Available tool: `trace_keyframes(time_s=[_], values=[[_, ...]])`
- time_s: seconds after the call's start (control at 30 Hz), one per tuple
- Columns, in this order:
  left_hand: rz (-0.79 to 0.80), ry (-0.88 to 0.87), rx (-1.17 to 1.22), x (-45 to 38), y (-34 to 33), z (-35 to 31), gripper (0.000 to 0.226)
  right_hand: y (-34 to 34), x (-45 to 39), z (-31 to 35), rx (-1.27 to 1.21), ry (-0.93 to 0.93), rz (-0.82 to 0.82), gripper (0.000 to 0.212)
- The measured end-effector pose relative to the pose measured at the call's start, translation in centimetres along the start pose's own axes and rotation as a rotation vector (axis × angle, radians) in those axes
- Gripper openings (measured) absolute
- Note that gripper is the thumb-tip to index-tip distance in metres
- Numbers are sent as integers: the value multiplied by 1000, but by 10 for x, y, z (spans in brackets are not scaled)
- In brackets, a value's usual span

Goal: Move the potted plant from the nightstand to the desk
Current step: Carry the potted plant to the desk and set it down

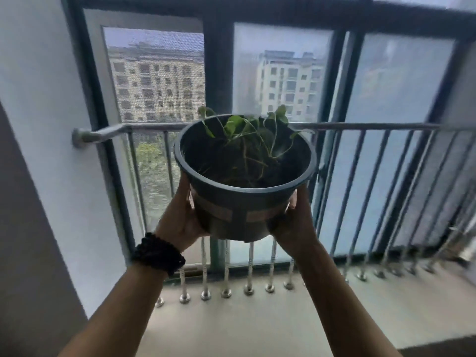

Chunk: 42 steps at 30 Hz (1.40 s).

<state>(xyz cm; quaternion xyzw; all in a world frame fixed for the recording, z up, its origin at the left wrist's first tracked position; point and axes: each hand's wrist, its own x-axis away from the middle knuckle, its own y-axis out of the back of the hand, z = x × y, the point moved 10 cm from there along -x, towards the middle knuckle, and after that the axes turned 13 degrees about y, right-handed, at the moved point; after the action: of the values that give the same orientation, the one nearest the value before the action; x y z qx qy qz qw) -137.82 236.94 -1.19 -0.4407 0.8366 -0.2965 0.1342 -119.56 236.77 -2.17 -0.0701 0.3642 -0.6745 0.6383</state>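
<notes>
1 pot [240,210], dark plastic, round, w/ pale band round its lower wall, broken by a dark vertical strip at front. Held up in mid-air, well above the sill [257,318], touching nothing but hands. Upright, tipped slightly toward camera so soil shows. 1 plant [247,132] in it: thin stems, a handful of small green leaves, some drooping over the far rim; exact leaf count not clear.

2 hands, both bare. Left hand [180,220] on pot's left side, palm against wall, fingers wrapped round behind, out of sight. Right hand [293,222] on right side, same hold, thumb up near the rim. Each grip closed snug on the pot, one opposite the other; pot base unsupported from below as far as visible. 1 black beaded bracelet [158,253], several loops, on left wrist. Forearms both bare.

Behind: window [283,81] w/ dark frame, 3 panes in view, the right one hazy. 1 metal railing [360,127] across it, horiz. bar fixed to left wall [38,124], many vertical bars bolted into sill; too many and too blurred at right to count. Pot sits in front of the top bar. Outside: 2 apartment blocks, some trees lower left.
</notes>
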Motion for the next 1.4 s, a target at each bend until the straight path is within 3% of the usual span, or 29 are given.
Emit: trace_keyframes(time_s=[0.33,0.7,1.0,1.4], values=[[262,249,-29,-160,-182,152,66,219,19,178,91,219,-210,61],[537,532,-179,-261,-367,335,87,418,129,325,241,369,-713,65],[685,767,-254,-358,-518,502,77,568,193,446,328,522,-1016,66],[885,897,-344,-459,-700,641,61,725,224,560,331,665,-1294,69]])
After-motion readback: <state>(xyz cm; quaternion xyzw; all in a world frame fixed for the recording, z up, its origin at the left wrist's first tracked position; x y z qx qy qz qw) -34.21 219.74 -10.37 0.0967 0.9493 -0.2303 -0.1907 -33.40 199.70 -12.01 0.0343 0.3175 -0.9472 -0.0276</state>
